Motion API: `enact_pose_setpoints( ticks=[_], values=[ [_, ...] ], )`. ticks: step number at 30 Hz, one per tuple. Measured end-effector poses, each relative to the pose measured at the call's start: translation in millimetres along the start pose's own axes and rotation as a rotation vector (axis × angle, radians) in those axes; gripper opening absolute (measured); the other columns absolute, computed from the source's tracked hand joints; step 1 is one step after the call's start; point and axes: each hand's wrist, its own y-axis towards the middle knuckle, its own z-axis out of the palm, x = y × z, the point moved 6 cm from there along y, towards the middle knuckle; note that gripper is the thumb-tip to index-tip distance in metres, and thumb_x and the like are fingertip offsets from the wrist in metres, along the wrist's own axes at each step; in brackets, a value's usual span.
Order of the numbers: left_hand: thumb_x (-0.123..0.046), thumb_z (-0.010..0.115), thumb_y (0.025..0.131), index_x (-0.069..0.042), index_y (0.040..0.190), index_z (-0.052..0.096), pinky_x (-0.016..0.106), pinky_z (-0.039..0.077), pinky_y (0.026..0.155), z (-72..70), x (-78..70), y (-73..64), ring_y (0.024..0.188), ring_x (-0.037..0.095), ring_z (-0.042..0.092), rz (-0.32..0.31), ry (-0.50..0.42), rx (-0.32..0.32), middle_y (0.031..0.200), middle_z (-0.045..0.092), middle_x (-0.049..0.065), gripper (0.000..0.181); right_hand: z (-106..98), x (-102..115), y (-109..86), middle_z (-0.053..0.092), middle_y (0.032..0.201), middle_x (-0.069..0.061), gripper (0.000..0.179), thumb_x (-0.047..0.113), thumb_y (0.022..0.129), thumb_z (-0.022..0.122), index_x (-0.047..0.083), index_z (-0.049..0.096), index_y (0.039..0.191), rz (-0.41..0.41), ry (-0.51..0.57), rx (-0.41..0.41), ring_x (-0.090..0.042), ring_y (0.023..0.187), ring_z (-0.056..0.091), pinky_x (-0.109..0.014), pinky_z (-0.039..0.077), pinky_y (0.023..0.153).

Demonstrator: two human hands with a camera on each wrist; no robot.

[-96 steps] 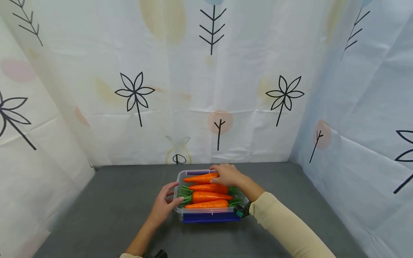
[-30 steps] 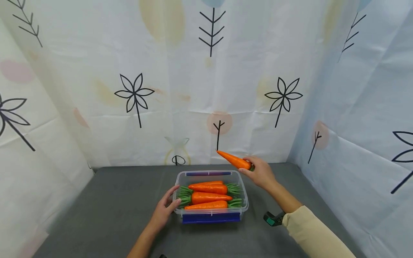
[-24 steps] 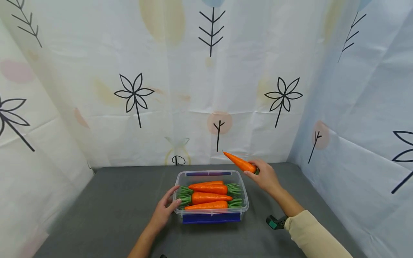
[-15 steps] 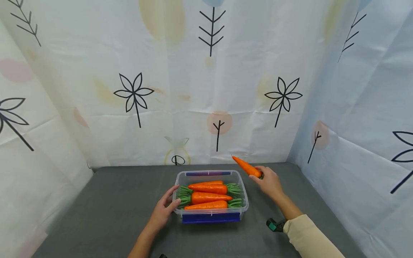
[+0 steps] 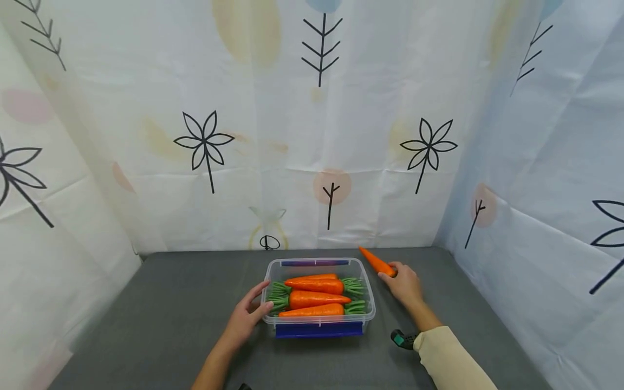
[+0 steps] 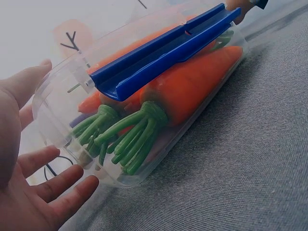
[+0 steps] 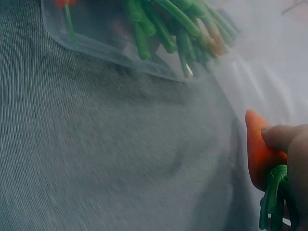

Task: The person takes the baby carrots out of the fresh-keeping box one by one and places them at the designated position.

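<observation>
A clear plastic food box (image 5: 369, 303) holds several orange carrots (image 5: 319, 298) with green stems, laid lengthwise. My left hand (image 5: 241, 323) is at its left end, fingers spread and lightly bent around the corner; the left wrist view has the fingertips (image 6: 89, 185) right at the box wall. To the right of the box, my right hand (image 5: 405, 284) pinches a single carrot (image 5: 376, 262) by its thick end, close over the table, its tip pointing back and left. In the right wrist view the thumb (image 7: 276, 137) presses on that carrot, and green stems (image 7: 274, 192) hang below.
A blue latch flap (image 5: 319, 330) hangs open along the box's front, and another blue latch (image 5: 314, 263) shows at the back. The grey table (image 5: 170, 309) ends at a white patterned cloth (image 5: 292, 189) behind, with cloth on both sides too.
My right hand has lifted a carrot from the back of the box, carried it right, and lowered it towards the table. My left hand has stayed at the box's left end.
</observation>
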Motion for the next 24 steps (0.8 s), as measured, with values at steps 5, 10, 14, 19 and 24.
enact_pose_setpoints(
  ticks=[5, 10, 14, 19, 24],
  values=[
    [-0.017, 0.066, 0.093, -0.013, 0.142, 0.05, 0.042, 0.05, 0.086, -0.1, 0.0, -0.5, 0.111, 0.034, 0.058, 0.01, -0.002, -0.002, 0.144, 0.044, 0.019, 0.052, 11, 1, -1.9, 0.065, 0.105, -0.022, 0.05, 0.033, 0.086, 0.074, -0.002, 0.064, 0.119, 0.076, -0.02, -0.006, -0.036, 0.087, 0.061, -0.05, 0.047, 0.075],
    [-0.016, 0.067, 0.092, -0.013, 0.142, 0.05, 0.041, 0.05, 0.086, 0.1, -0.7, -1.0, 0.112, 0.034, 0.058, 0.013, -0.006, -0.002, 0.144, 0.044, 0.019, 0.052, 16, 3, -2.5, 0.065, 0.108, -0.022, 0.051, 0.034, 0.086, 0.073, -0.001, 0.062, 0.121, 0.146, -0.048, 0.0, -0.037, 0.089, 0.061, -0.051, 0.047, 0.075],
    [-0.017, 0.067, 0.092, -0.014, 0.142, 0.051, 0.04, 0.049, 0.086, 0.2, -0.9, -0.9, 0.111, 0.033, 0.058, 0.01, -0.003, -0.001, 0.144, 0.044, 0.02, 0.052, 16, 4, -3.1, 0.065, 0.108, -0.022, 0.053, 0.037, 0.086, 0.072, 0.0, 0.061, 0.123, 0.183, -0.069, 0.023, -0.036, 0.087, 0.061, -0.05, 0.047, 0.071],
    [-0.018, 0.066, 0.093, -0.015, 0.142, 0.05, 0.043, 0.049, 0.087, 0.2, -1.2, 0.0, 0.112, 0.034, 0.058, 0.008, -0.005, -0.005, 0.145, 0.043, 0.02, 0.052, 13, 7, -1.5, 0.064, 0.107, -0.021, 0.057, 0.041, 0.086, 0.072, 0.0, 0.06, 0.124, 0.173, -0.079, 0.047, -0.035, 0.084, 0.061, -0.05, 0.048, 0.07],
    [-0.018, 0.066, 0.093, -0.016, 0.142, 0.05, 0.047, 0.049, 0.089, 0.0, -0.7, 0.0, 0.114, 0.035, 0.057, -0.004, -0.004, -0.008, 0.145, 0.042, 0.02, 0.052, 8, 11, 0.8, 0.063, 0.11, -0.021, 0.061, 0.044, 0.087, 0.07, 0.0, 0.057, 0.127, 0.154, -0.093, 0.096, -0.036, 0.087, 0.061, -0.052, 0.048, 0.072]
  ],
)
